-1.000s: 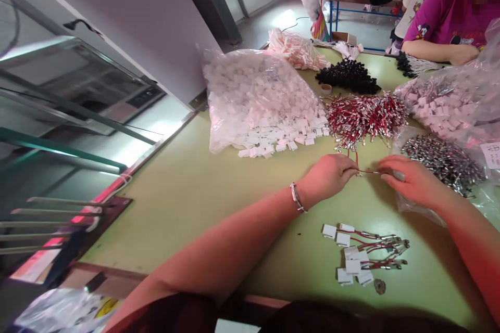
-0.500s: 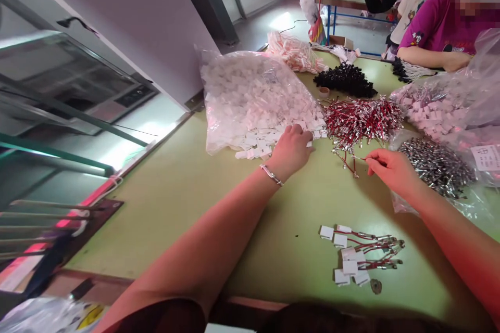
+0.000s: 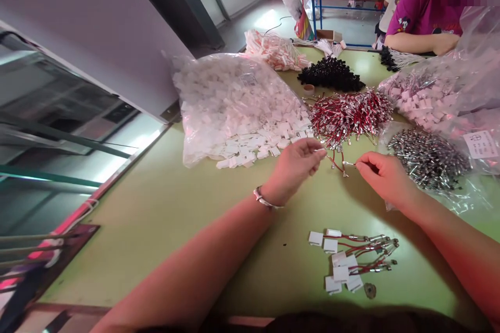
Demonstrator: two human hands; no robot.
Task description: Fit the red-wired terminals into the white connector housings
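My left hand (image 3: 296, 170) is pinched on a small white connector housing (image 3: 321, 150), mostly covered by the fingertips. Facing it, my right hand (image 3: 380, 174) grips a short red wire, whose metal terminal (image 3: 347, 163) points left toward the housing, still apart from it. Just behind both hands lies a pile of red wires with metal terminals (image 3: 347, 114), a few strays trailing toward me. A clear bag of white housings (image 3: 234, 99) spills loose pieces beside my left hand. Nearer to me, several white housings with red wires (image 3: 340, 274) lie grouped on the green table (image 3: 156, 218).
Right of my right hand are metal parts (image 3: 429, 158) on clear plastic and another bag of white housings (image 3: 433, 99). Black connectors (image 3: 331, 74) and pink-white pieces (image 3: 273, 52) are heaped farther back. A person in a purple shirt (image 3: 414, 10) sits across the table.
My left hand has come away from the loose white housings, moving right and nearer, with one housing in its fingers. My right hand keeps its wire. The view has shifted slightly.
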